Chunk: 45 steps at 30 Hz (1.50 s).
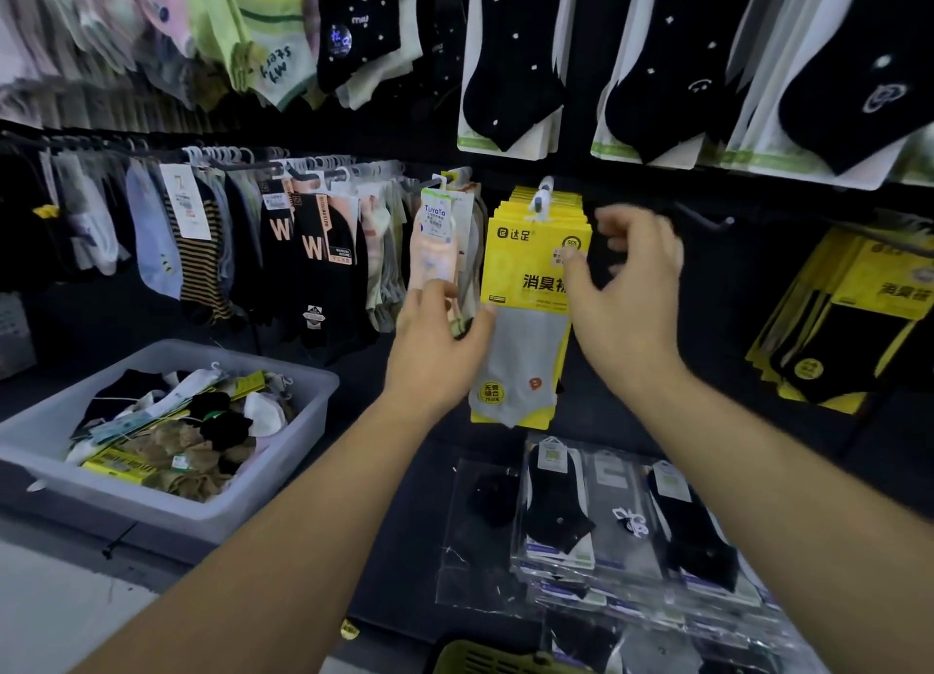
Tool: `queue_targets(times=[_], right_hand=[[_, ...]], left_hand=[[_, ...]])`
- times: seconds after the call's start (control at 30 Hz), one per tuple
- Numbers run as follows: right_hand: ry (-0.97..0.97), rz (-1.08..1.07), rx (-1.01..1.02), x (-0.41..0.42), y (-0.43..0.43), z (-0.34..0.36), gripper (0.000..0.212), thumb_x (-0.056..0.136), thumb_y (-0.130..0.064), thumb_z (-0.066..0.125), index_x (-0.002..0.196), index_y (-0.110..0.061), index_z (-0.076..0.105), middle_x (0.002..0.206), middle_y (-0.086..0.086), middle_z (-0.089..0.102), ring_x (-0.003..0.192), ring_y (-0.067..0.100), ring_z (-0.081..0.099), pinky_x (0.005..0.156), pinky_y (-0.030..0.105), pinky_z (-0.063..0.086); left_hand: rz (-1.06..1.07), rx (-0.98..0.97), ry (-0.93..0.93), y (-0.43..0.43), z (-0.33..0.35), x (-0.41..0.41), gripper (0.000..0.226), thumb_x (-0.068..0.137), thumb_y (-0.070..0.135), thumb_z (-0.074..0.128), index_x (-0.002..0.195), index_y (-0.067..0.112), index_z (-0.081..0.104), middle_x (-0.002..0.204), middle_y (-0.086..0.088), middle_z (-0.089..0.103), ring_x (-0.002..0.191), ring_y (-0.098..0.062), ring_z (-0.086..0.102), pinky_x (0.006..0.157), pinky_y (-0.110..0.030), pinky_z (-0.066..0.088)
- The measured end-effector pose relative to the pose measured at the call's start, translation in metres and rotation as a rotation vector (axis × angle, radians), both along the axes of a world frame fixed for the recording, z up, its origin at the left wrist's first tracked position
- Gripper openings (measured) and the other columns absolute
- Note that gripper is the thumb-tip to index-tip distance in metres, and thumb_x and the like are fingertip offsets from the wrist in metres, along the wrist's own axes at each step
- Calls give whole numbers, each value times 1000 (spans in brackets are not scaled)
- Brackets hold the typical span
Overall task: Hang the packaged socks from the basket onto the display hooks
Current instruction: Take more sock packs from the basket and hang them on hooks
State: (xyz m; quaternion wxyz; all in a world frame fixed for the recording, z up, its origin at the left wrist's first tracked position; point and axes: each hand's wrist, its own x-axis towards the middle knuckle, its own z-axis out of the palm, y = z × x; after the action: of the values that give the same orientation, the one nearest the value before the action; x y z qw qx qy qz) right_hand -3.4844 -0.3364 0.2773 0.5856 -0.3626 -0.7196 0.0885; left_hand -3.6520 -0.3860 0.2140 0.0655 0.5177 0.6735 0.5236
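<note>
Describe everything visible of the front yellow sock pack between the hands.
The front yellow pack is glossy: yellow header with black lettering, clear lower part showing a grey sock with an orange mark and round yellow sticker. It hangs upright, foremost of a stack on one hook. The left hand touches its left edge; the right hand, its right edge.

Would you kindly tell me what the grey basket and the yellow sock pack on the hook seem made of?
The basket looks like moulded plastic, pale grey, matte and slightly translucent, judging by its rounded rim. The yellow sock pack seems glossy printed film or card above, clear plastic below, since the grey sock shows through.
</note>
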Motion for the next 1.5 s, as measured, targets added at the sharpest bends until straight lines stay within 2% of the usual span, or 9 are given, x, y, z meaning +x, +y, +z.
queue_targets(times=[0.1, 0.2, 0.4, 0.6, 0.9, 1.07, 1.27, 1.4, 1.5], right_hand=[[-44, 67, -317, -8, 2, -35, 65, 96, -36, 60, 151, -18, 31, 151, 3, 36, 137, 15, 34, 111, 35, 34], [7, 241, -446, -20, 8, -54, 57, 103, -32, 48, 154, -26, 24, 147, -4, 46, 132, 13, 46, 107, 33, 40], [133, 328, -438, -31, 29, -60, 43, 105, -41, 41, 147, -39, 31, 121, -32, 55, 98, -26, 51, 72, -4, 38], [152, 303, -398, -38, 71, -52, 42, 108, -28, 35, 149, -30, 30, 127, -17, 54, 107, -6, 54, 78, -1, 36], [124, 282, -448, -48, 118, -45, 41, 108, -27, 34, 149, -24, 32, 127, -10, 55, 105, 6, 53, 71, 3, 35], [139, 322, -460, -43, 121, -63, 37, 104, -43, 41, 141, -39, 36, 115, -27, 57, 98, -10, 57, 76, 14, 42], [119, 401, -498, -42, 118, -83, 53, 103, -36, 48, 152, -33, 27, 121, -23, 60, 105, -5, 62, 85, 20, 50], [126, 388, -561, -23, 92, -98, 45, 102, -38, 51, 143, -39, 32, 117, -30, 58, 98, -13, 62, 74, 8, 48], [86, 265, -609, -3, 52, -129, 61, 100, -43, 51, 153, -24, 27, 136, -18, 45, 121, -1, 49, 95, 18, 41]], left_hand=[[-212, 67, -289, 11, 7, 6, 47, 108, 44, 57, 146, 17, 50, 129, 19, 58, 122, 12, 55, 92, -7, 42], [-362, 87, -511, 27, 10, 16, 33, 113, 35, 50, 143, 22, 52, 129, 16, 66, 113, 15, 65, 85, -3, 48], [-374, 127, -532, 55, 19, 19, 33, 112, 41, 50, 139, 26, 59, 139, 1, 69, 129, -13, 65, 118, -45, 45], [-270, 97, -463, 82, 30, 23, 53, 96, 53, 50, 138, 23, 62, 135, 1, 71, 129, -21, 64, 117, -49, 45], [-246, 54, -454, 131, 38, 17, 36, 112, 33, 48, 137, 12, 63, 130, -7, 73, 125, -26, 66, 116, -48, 46], [-321, 64, -592, 129, 15, 11, 33, 111, 40, 53, 139, 24, 59, 119, 12, 75, 104, 5, 72, 89, -16, 54], [-380, 48, -648, 121, 6, 12, 36, 109, 42, 55, 139, 23, 59, 136, -1, 72, 128, -20, 67, 115, -44, 49], [-349, 45, -555, 93, -10, 13, 28, 110, 31, 57, 134, 17, 61, 128, 1, 74, 115, -12, 72, 94, -27, 58], [-266, 54, -503, 59, -35, 13, 15, 109, 18, 59, 122, 21, 66, 114, 11, 76, 103, 6, 72, 79, -9, 55]])
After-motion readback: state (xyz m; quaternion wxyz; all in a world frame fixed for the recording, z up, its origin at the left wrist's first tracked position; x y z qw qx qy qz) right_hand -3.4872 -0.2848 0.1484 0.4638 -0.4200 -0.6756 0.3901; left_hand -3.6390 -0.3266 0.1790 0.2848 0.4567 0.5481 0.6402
